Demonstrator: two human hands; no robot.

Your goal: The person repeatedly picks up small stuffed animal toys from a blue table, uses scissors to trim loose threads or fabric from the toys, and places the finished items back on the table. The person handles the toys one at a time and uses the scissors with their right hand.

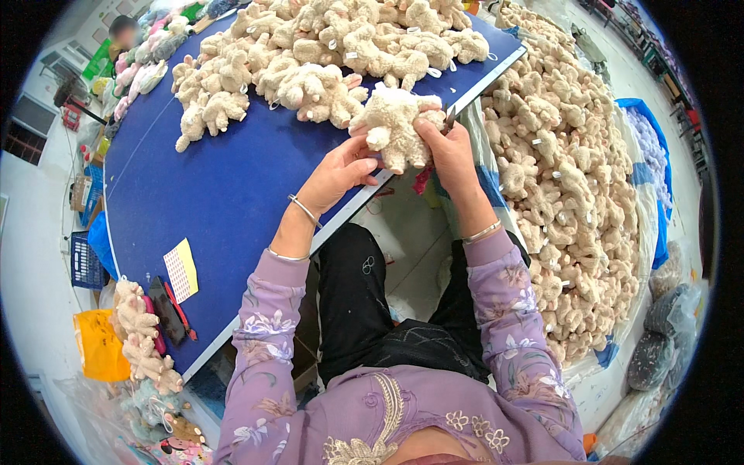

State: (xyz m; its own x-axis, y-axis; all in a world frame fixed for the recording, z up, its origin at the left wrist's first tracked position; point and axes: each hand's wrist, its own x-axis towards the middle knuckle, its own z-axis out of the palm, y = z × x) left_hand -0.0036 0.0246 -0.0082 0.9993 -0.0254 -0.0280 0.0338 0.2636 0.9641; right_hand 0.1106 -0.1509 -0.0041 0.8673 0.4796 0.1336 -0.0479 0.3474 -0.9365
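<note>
A cream fleecy plush toy (397, 128) is held up over the right edge of the blue table (232, 205). My left hand (335, 177) grips its left side, with the fingers partly hidden behind it. On the other side, my right hand (451, 155) pinches the toy between thumb and fingers. A small dark pointed tool (449, 118), perhaps thread snips, sticks up from that same hand; its grip is hidden. Just beyond the held toy lies a heap of similar plush toys (341, 46), several with small white tags.
To the right, a large sack (490, 167) brims with matching toys (573, 186). A yellow sheet (184, 267), a dark phone-like object (166, 310) and a red-handled tool (180, 308) lie on the table's near left. Another person (122, 35) is at the far left.
</note>
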